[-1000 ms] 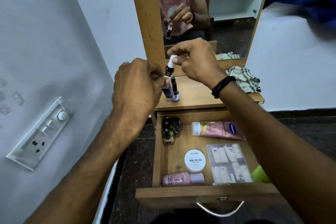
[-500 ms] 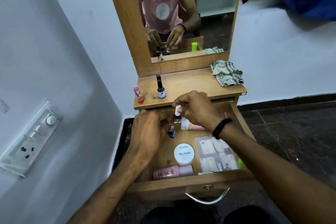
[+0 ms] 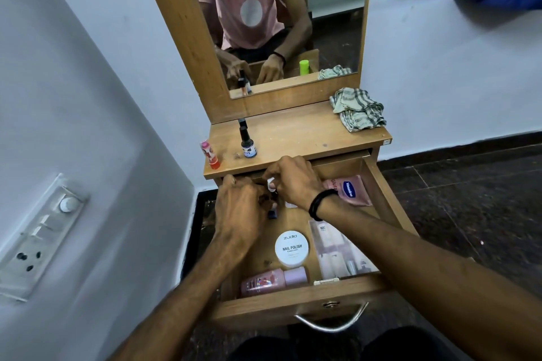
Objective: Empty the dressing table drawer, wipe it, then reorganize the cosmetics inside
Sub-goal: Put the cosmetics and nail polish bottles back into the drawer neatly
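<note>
Both hands are at the back-left corner of the open drawer (image 3: 278, 306), just under the edge of the tabletop (image 3: 293, 138). The right hand (image 3: 293, 182) pinches a small white-capped bottle (image 3: 271, 183) by its top. The left hand (image 3: 240, 208) is curled round a dark bottle (image 3: 272, 214), mostly hidden by the fingers.

My read is that small bottles are being handled in that corner. I can't tell whether they're going in or coming out.

To do it well:
- Keep each bottle upright and hold it by the body rather than the cap, since a loose cap could leak onto the wood.
- Move one hand at a time. The two hands are touching and crowd each other in that corner.
- Use the left and back walls as stops so that the bottles stand in a tight row and don't roll when the drawer slides.
- Watch the knuckles. The right hand sits close under the tabletop lip.

Elsewhere in the drawer, the tub (image 3: 291, 248) sits mid-front and the pink bottle (image 3: 272, 278) lies along the front wall. The tube (image 3: 350, 189) is at back right and the clear packet (image 3: 340, 252) at front right, all well away from the working corner.

On top there's a black-capped bottle (image 3: 247, 143), a red bottle (image 3: 211, 154) at the left edge, where it could easily get knocked off, and the cloth (image 3: 359, 110) at right.
</note>
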